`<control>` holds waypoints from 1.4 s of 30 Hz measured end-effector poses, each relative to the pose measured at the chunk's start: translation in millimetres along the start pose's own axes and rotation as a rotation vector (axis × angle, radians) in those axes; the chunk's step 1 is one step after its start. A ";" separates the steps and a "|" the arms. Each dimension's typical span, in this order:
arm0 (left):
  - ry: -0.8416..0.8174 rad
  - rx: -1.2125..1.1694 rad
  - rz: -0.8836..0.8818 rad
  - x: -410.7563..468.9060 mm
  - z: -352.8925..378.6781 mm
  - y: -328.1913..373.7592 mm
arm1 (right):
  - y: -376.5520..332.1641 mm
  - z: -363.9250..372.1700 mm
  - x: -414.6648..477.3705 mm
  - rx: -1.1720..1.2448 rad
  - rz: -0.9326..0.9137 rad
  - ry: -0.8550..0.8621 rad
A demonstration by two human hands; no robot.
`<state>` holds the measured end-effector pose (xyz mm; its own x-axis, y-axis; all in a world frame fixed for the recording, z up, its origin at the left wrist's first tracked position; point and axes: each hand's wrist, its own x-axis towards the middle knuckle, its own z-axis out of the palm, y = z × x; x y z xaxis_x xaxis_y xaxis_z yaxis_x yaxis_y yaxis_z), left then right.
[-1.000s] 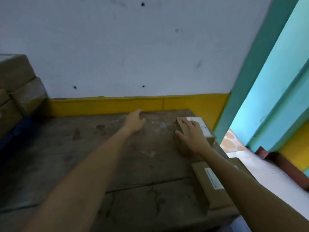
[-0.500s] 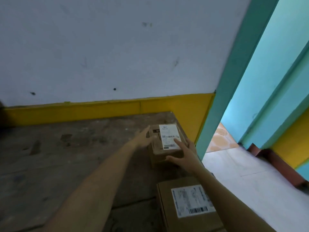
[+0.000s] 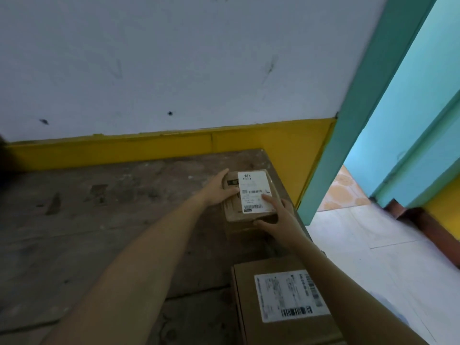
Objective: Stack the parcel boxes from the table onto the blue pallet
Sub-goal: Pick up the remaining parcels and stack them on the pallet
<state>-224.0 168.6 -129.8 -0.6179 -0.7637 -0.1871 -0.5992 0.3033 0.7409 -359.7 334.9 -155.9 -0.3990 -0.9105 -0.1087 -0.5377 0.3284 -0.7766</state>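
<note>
From the head view, both hands clasp the small parcel box (image 3: 252, 181) at the far right corner of the table (image 3: 99, 220). The left hand (image 3: 219, 191) wraps its left edge, thumb laid over the top. The right hand (image 3: 280, 219) takes the near right corner, thumb against the near face and a finger on the white label. A shadow under the near edge suggests the box is tipping up, but I cannot tell whether it has left the wood.

The blue pallet is out of sight, so how much is already stacked cannot be judged. On the table, this box and a larger parcel box (image 3: 283, 312) at the near right edge are left to go; the rest of the top in view is bare, stained wood. My guess is the job is in its closing stage.

Behind the table runs a white wall with a yellow band (image 3: 149, 148). Just right of the small box stands a teal door frame (image 3: 348, 145), with pale floor (image 3: 373, 257) beyond. The larger box sits under the right forearm, so the small one must rise over it or swing left, and the frame leaves little room on the right
</note>
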 end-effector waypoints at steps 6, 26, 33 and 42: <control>0.090 -0.014 0.012 -11.8 -23.9 -5.0 | -26.5 0.9 -1.9 0.036 -0.058 -0.014; 0.610 -0.150 -0.038 -177.0 -246.5 -74.5 | -274.5 133.3 -24.4 0.009 -0.491 0.048; 0.683 -0.198 0.006 -277.9 -360.8 -138.9 | -400.8 229.9 -55.2 0.023 -0.624 0.053; 0.748 -0.287 0.034 -369.1 -496.5 -211.9 | -549.0 333.6 -83.3 0.089 -0.690 0.155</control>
<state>383.7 103.3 102.5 -0.0676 -0.9671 0.2453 -0.3693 0.2527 0.8943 216.6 146.6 72.4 -0.0938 -0.8547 0.5107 -0.6453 -0.3384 -0.6849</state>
